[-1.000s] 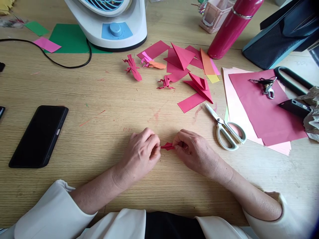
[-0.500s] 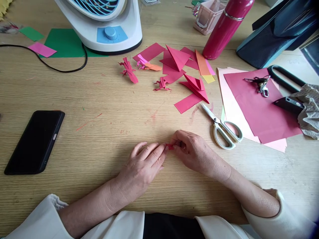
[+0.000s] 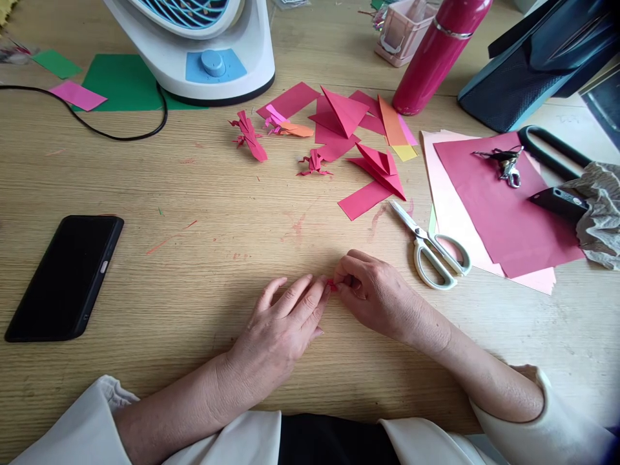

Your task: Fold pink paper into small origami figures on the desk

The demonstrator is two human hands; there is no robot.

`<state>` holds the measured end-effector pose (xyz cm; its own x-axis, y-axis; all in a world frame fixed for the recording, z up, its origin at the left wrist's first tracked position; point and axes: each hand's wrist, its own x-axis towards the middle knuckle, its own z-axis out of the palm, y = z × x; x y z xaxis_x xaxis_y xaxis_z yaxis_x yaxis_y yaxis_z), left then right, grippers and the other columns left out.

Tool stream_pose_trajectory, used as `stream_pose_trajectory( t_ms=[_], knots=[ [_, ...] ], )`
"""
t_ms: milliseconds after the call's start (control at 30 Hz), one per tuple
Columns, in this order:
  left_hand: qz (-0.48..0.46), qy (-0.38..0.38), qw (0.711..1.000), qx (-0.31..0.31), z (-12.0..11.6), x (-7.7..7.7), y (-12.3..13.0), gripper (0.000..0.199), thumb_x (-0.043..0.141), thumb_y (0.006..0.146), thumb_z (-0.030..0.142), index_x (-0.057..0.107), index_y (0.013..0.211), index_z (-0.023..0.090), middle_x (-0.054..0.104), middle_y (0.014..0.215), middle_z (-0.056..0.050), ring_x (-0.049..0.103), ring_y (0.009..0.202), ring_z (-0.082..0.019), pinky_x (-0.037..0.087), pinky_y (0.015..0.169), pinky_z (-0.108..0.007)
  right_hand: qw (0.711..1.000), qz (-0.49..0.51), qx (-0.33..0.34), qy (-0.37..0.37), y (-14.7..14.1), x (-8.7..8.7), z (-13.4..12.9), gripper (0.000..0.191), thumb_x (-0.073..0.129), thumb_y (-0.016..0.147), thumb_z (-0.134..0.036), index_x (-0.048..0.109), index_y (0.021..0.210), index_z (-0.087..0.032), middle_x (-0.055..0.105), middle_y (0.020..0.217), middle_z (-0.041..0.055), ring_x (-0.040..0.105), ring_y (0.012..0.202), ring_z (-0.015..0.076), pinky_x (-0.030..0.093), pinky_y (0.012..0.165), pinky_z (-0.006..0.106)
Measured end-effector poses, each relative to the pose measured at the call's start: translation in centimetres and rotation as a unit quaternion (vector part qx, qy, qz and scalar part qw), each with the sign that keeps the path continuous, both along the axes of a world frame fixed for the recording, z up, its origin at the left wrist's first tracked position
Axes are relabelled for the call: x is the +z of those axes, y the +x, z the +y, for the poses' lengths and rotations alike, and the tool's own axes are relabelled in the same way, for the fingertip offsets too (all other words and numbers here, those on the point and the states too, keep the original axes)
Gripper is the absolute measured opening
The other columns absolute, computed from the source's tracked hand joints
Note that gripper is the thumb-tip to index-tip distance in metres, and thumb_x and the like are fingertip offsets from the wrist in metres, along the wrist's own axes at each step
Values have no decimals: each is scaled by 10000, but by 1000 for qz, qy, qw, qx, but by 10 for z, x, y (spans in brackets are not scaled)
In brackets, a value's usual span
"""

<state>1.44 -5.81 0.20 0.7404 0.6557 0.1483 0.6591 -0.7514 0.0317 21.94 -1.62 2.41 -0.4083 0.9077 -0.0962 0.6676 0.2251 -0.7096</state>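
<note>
A small folded piece of red paper (image 3: 332, 285) lies at the table's front middle, mostly covered by my fingertips. My right hand (image 3: 375, 294) pinches its right end between thumb and forefinger. From the other side my left hand (image 3: 285, 323) presses the paper with its fingertips, palm down, fingers stretched and close together. Beyond the hands stands a small red origami frog (image 3: 314, 163). Two more folded figures, one red (image 3: 248, 137) and one pink and orange (image 3: 285, 124), sit behind it to the left. White-handled scissors (image 3: 431, 248) rest right of my right hand.
Red paper pieces (image 3: 363, 201) and folded triangles (image 3: 345, 111) lie at the back middle. A paper stack (image 3: 489, 213) with keys is at the right. A phone (image 3: 65, 278) lies left. A fan (image 3: 217, 71), a red bottle (image 3: 438, 58) and a black cable (image 3: 121, 137) are behind.
My left fingers have shifted slightly along the red paper, covering it a little differently. My right hand keeps its pinch almost in place. The view has moved slightly.
</note>
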Motion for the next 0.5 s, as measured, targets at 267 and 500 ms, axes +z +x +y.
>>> stream_pose_trajectory(
  t_ms=[267,500],
  knots=[
    [-2,1,1000,5,-7,-2,3,442,471,1019,307,527,1397,83,539,1472,-138,485,1357,-280,298,1174,-549,1000,-5,0,7,-1,-2,-2,216,572,766,21,496,710,-174,479,740,-22,445,629,97,352,587,225],
    [14,8,1000,18,-7,2,8,500,566,970,362,555,1379,76,558,1452,-146,499,1344,-297,366,1152,-528,999,35,17,-19,12,0,2,198,558,795,22,596,823,-170,545,811,-6,493,648,96,398,593,219]
  ],
)
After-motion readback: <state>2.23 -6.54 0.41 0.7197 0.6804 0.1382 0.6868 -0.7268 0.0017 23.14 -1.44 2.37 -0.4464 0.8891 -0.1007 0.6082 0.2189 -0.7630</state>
